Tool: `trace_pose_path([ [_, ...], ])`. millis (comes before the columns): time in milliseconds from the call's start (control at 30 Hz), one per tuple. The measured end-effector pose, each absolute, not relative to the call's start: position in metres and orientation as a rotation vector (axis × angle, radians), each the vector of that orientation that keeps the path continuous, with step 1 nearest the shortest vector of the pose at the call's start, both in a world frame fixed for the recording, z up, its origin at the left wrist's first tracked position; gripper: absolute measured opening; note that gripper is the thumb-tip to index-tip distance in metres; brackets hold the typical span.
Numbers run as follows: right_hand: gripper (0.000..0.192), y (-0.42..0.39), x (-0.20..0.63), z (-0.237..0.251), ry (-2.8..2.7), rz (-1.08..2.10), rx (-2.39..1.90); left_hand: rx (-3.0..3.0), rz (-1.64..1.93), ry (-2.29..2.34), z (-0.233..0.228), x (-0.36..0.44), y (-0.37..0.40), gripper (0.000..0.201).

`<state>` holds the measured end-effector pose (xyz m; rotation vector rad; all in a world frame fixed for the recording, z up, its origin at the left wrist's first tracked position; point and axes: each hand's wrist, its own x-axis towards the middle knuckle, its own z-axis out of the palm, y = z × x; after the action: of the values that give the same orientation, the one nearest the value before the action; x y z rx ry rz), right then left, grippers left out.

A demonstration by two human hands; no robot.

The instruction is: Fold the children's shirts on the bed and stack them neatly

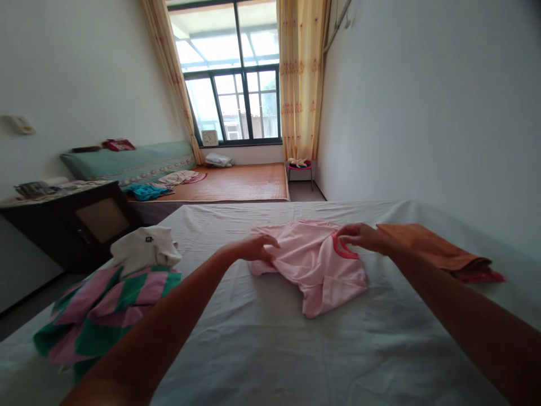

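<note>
A pink T-shirt [302, 254] with a red neckband lies partly folded and wrinkled on the bed sheet in front of me. My right hand [364, 237] pinches the shirt at the red neckband with its fingertips. At the shirt's left side is my left hand [253, 248], its fingers bent and apart, touching the cloth. Whether any fabric is caught beneath those fingers is hard to see.
On the right lies a folded orange-brown garment [431, 245] above something red. A white garment [146, 248] and a green-and-pink checked cloth [114, 310] are heaped at left. Beyond the pale sheet [270, 349] stand a dark cabinet [63, 220] and a mat-covered bed [249, 180].
</note>
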<state>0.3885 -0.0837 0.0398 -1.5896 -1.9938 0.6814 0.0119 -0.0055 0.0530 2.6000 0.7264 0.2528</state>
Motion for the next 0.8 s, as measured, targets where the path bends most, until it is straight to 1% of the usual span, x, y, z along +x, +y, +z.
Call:
trace_pose_path([
  [67, 0.043, -0.111, 0.379, 0.032, -2.154, 0.940, -1.442, 2.621, 0.211, 0.711, 0.041, 0.002, -0.020, 0.040],
  [100, 0.045, -0.123, 0.373, 0.028, -2.194, 0.990, -1.417, 2.632, 0.234, 0.754, 0.037, -0.003, -0.024, 0.041],
  [200, 0.052, -0.150, 0.354, 0.019, -2.207, 0.973, -1.460, 2.678, 0.280, 0.906, 0.030, -0.014, -0.028, 0.039],
  [233, 0.049, -0.155, 0.349, 0.019, -2.203, 0.976, -1.471, 2.692, 0.274, 0.942, 0.031, -0.017, -0.028, 0.039],
  [333, 0.025, -0.167, 0.349, 0.025, -2.251, 1.132, -1.407, 2.691, 0.342, 0.993, 0.048, -0.024, -0.034, 0.032],
  [367, 0.022, -0.171, 0.352, 0.029, -2.268, 1.210, -1.364, 2.668, 0.388, 0.999, 0.057, -0.028, -0.039, 0.029],
  [433, 0.025, -0.182, 0.361, 0.038, -2.293, 1.380, -1.290, 2.592, 0.401, 0.974, 0.074, -0.037, -0.053, 0.024],
  [500, 0.032, -0.194, 0.369, 0.045, -2.329, 1.546, -1.250, 2.503, 0.261, 0.886, 0.085, -0.046, -0.071, 0.018],
  [600, 0.041, -0.208, 0.371, 0.048, -2.410, 1.728, -1.225, 2.400, 0.016, 0.677, 0.081, -0.055, -0.095, 0.015],
  [733, 0.040, -0.214, 0.367, 0.054, -2.406, 1.720, -1.159, 2.326, -0.155, 0.495, 0.065, -0.059, -0.110, 0.026],
  [800, 0.038, -0.209, 0.369, 0.059, -2.308, 1.687, -1.148, 2.309, -0.147, 0.516, 0.065, -0.058, -0.107, 0.025],
])
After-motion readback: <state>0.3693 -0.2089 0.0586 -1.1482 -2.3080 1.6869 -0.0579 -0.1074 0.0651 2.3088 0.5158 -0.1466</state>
